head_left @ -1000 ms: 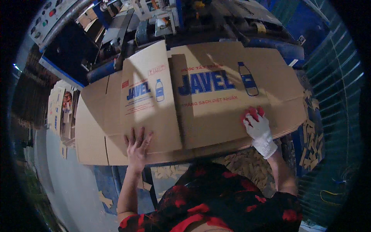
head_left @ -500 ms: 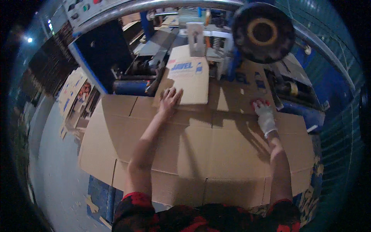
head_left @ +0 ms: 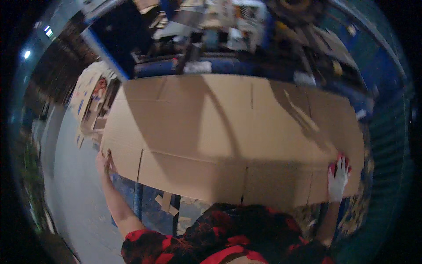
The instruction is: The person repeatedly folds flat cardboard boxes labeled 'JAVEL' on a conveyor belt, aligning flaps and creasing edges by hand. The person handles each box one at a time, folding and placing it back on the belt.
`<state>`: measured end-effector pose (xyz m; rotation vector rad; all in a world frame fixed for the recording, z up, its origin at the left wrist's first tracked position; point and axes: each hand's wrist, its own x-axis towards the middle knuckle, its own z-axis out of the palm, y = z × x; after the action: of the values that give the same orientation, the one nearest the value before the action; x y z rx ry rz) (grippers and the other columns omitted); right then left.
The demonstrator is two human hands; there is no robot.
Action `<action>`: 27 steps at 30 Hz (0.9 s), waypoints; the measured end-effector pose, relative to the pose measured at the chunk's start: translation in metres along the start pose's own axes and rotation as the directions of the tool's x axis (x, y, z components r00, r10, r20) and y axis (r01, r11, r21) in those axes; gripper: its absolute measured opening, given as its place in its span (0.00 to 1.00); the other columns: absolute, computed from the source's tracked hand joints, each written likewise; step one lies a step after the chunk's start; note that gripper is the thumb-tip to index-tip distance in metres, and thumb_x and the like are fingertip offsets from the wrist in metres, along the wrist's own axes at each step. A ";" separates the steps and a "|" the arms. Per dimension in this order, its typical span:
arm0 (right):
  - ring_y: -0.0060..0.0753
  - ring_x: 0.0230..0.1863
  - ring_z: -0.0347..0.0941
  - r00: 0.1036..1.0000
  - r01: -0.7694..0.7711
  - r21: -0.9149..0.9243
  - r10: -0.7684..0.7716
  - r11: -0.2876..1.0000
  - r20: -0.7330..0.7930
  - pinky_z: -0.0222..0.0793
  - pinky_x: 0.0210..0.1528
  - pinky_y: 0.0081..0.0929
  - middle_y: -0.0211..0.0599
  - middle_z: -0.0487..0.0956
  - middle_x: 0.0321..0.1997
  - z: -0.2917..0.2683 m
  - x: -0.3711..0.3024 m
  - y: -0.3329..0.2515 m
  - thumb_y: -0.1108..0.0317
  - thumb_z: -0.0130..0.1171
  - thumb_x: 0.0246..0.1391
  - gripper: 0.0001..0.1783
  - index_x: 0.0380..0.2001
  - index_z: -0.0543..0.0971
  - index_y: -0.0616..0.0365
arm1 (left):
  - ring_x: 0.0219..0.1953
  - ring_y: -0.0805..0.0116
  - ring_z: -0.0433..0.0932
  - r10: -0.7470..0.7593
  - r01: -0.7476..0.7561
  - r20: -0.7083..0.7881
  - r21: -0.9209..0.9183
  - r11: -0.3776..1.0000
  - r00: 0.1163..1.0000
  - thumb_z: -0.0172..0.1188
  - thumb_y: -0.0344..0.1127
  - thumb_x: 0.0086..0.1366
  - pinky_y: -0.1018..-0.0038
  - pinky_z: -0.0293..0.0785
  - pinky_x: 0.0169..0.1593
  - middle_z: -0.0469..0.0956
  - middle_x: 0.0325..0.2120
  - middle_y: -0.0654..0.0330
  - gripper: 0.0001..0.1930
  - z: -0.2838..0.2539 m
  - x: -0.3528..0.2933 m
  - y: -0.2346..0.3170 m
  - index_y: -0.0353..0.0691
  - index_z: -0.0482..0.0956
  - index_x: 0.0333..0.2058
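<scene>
A broad, flat brown cardboard sheet (head_left: 263, 132), creased and slotted like an unfolded box, lies before me. My bare left hand (head_left: 105, 162) is at its left edge, fingers closed on the cardboard near the corner. Toward the right end, my right hand (head_left: 338, 178), in a white glove with red fingertips, rests on the sheet. Its fingers are stretched out and slightly apart. Shadows fall across the cardboard, and its near edge reaches close to my red-and-black clothing.
Beyond the sheet stands a machine with a blue roller bar (head_left: 220, 66) and a dark round wheel (head_left: 296, 9). Stacked cardboard (head_left: 85, 94) is at the left. Scraps (head_left: 167, 203) lie below the near edge, over a blue surface. A corrugated wall (head_left: 389, 176) runs along the right.
Both hands have come back from the sheet's far side, the left to its left edge, the right nearer its right end. The printed cardboard pieces at the machine are no longer visible.
</scene>
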<state>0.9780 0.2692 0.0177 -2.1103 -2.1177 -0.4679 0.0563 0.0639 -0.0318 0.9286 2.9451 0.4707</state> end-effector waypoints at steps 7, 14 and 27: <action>0.55 0.65 0.56 0.967 -0.253 -0.123 0.256 0.960 0.012 0.46 0.68 0.46 0.48 0.63 0.64 -0.043 -0.076 0.006 0.54 0.62 0.47 0.37 0.59 0.67 0.55 | 0.44 0.49 0.74 0.220 -0.185 0.056 -0.363 0.913 0.974 0.62 0.58 0.55 0.61 0.70 0.48 0.75 0.41 0.45 0.33 0.014 0.014 -0.027 0.34 0.73 0.48; 0.40 0.58 0.65 0.726 -0.242 0.967 0.646 -0.082 0.236 0.63 0.59 0.45 0.42 0.70 0.55 0.075 -0.161 0.076 0.68 0.63 0.48 0.33 0.58 0.65 0.59 | 0.44 0.55 0.74 0.150 -0.148 -0.039 0.051 0.988 0.988 0.64 0.55 0.54 0.62 0.69 0.48 0.76 0.41 0.49 0.31 0.003 0.009 -0.023 0.33 0.73 0.46; 0.41 0.48 0.73 0.967 0.070 0.742 0.137 0.667 -0.215 0.70 0.49 0.39 0.42 0.76 0.45 -0.059 -0.108 -0.075 0.80 0.60 0.45 0.15 0.39 0.76 0.62 | 0.54 0.61 0.68 0.460 -0.159 0.295 -0.674 0.722 0.837 0.63 0.27 0.57 0.66 0.65 0.58 0.68 0.55 0.51 0.26 -0.086 -0.187 0.145 0.33 0.68 0.54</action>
<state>0.8982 0.1501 0.0310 -1.4962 -1.6846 0.1452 0.2822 0.0479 0.0785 1.2263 1.9826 1.0154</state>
